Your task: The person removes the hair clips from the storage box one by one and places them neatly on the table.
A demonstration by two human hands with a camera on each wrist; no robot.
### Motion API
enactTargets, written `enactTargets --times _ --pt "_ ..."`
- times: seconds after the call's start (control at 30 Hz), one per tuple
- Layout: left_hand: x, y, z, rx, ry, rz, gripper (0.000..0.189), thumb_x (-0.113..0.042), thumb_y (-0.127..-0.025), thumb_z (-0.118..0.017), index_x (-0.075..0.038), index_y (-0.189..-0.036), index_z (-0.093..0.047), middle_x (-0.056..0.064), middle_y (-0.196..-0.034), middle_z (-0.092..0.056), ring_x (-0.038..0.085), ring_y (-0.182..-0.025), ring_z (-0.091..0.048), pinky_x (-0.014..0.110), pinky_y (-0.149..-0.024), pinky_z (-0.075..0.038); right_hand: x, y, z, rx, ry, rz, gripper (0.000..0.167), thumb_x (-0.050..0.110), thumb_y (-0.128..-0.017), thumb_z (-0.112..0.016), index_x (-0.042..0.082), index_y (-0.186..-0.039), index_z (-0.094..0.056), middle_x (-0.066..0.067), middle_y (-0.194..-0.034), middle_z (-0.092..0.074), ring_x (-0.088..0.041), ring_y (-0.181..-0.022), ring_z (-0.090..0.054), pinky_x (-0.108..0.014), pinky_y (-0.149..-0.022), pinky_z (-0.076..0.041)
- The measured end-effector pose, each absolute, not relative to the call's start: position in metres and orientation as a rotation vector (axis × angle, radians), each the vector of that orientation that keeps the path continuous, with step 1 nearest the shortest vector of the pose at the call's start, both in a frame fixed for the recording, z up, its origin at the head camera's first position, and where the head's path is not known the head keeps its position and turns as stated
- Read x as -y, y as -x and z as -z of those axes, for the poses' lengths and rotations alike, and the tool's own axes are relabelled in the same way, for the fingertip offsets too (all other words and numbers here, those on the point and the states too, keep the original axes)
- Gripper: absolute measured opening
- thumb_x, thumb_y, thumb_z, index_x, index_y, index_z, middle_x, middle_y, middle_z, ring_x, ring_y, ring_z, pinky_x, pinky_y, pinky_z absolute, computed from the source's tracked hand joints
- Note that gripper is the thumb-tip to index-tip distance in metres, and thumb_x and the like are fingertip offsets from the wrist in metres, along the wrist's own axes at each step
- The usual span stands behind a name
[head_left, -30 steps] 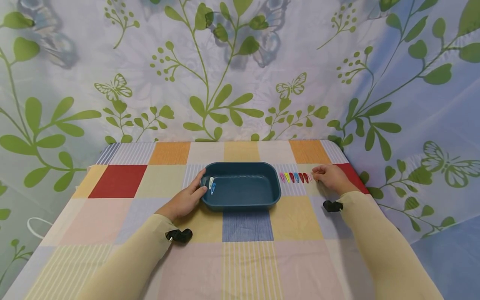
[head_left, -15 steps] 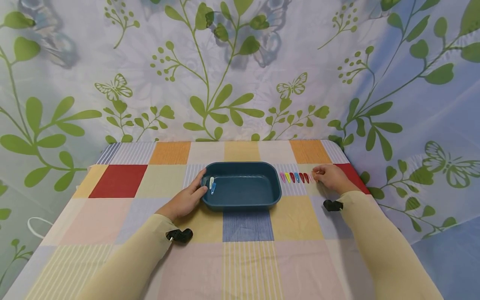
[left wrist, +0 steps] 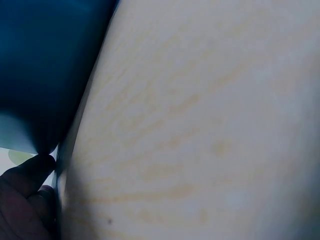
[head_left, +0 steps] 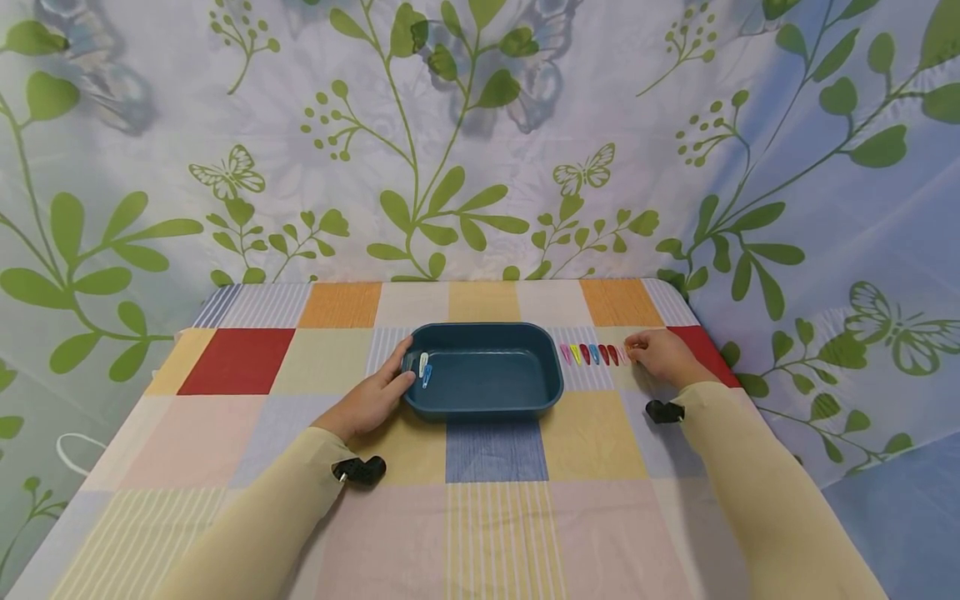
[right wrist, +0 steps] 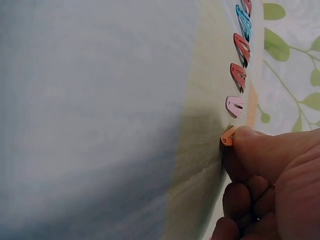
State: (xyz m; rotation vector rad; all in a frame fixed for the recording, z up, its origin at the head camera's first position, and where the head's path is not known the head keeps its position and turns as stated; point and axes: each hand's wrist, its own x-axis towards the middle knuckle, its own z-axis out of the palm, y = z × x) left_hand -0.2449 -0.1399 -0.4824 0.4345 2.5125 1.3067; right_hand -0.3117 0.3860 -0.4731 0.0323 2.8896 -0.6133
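Note:
A dark blue plastic basin (head_left: pixel 483 410) stands at mid-table, with a white hair clip (head_left: pixel 423 364) and a blue hair clip (head_left: pixel 427 377) at its left end. My left hand (head_left: pixel 372 398) holds the basin's left end, thumb at the near side and fingers along the outer wall. To the basin's right, snap hair clips lie in a row: pink, yellow, red (head_left: pixel 584 355), blue (head_left: pixel 594 355), then two more red and a pale pink one (right wrist: pixel 234 106). At the row's right end my right hand (head_left: pixel 663 356) pinches an orange hair clip (right wrist: pixel 228 136) between thumb and forefinger, close over the cloth.
A patchwork-checked tablecloth (head_left: pixel 495 533) covers the table. Behind and to the right hangs a white curtain (head_left: pixel 300 167) with green leaves and butterflies. A white cable loop (head_left: pixel 75 450) shows at the left table edge.

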Motion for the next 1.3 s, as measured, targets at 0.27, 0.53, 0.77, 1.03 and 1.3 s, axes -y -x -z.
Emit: enactTargets --times 0.27,0.53,0.77,1.03,1.3 --pt "0.139 0.246 0.481 -2.516 -0.437 -1.302 0.067 -0.039 -0.114 -0.041 -0.042 -0.169 -0.002 0.007 -0.178 -0.012 0.039 -0.162 -0.019 0.064 -0.129 -0.017 -0.389 0.308 0.472 -2.865 -0.05 0.633 0.04 0.012 -0.105 -0.06 -0.003 -0.141 -0.063 -0.03 -0.145 -0.06 -0.045 -0.131 -0.055 -0.059 -0.113 -0.046" --pt "0.14 0.245 0.482 -2.518 -0.429 -1.305 0.067 -0.039 -0.114 -0.04 -0.042 -0.169 -0.002 0.007 -0.178 -0.011 0.039 -0.162 -0.017 0.064 -0.129 -0.017 -0.396 0.307 0.474 -2.861 0.001 0.634 0.044 0.02 -0.107 -0.059 0.0 -0.145 -0.06 -0.03 -0.151 -0.054 -0.049 -0.142 -0.047 -0.063 -0.118 -0.038" --pt "0.141 0.245 0.483 -2.509 -0.422 -1.306 0.067 -0.04 -0.114 -0.039 -0.043 -0.169 -0.001 0.007 -0.178 -0.009 0.038 -0.163 -0.015 0.064 -0.129 -0.016 -0.401 0.31 0.479 -2.839 -0.027 0.617 0.047 0.024 -0.107 -0.058 0.003 -0.149 -0.058 -0.03 -0.154 -0.051 -0.049 -0.144 -0.045 -0.063 -0.119 -0.037" --pt "0.142 0.243 0.483 -2.492 -0.405 -1.312 0.066 -0.041 -0.114 -0.038 -0.044 -0.169 -0.001 0.007 -0.178 -0.009 0.038 -0.163 -0.014 0.065 -0.129 -0.015 -0.399 0.307 0.477 -2.816 -0.048 0.632 0.048 0.025 -0.108 -0.057 0.004 -0.152 -0.055 -0.031 -0.157 -0.047 -0.05 -0.145 -0.043 -0.064 -0.12 -0.036" --pt "0.14 0.243 0.481 -2.481 -0.43 -1.336 0.067 -0.038 -0.114 -0.04 -0.04 -0.17 -0.002 0.009 -0.178 -0.011 0.038 -0.163 -0.014 0.063 -0.129 -0.015 -0.4 0.306 0.477 -2.792 -0.086 0.655 0.049 0.027 -0.109 -0.057 0.006 -0.153 -0.054 -0.029 -0.159 -0.045 -0.049 -0.146 -0.042 -0.063 -0.12 -0.036"
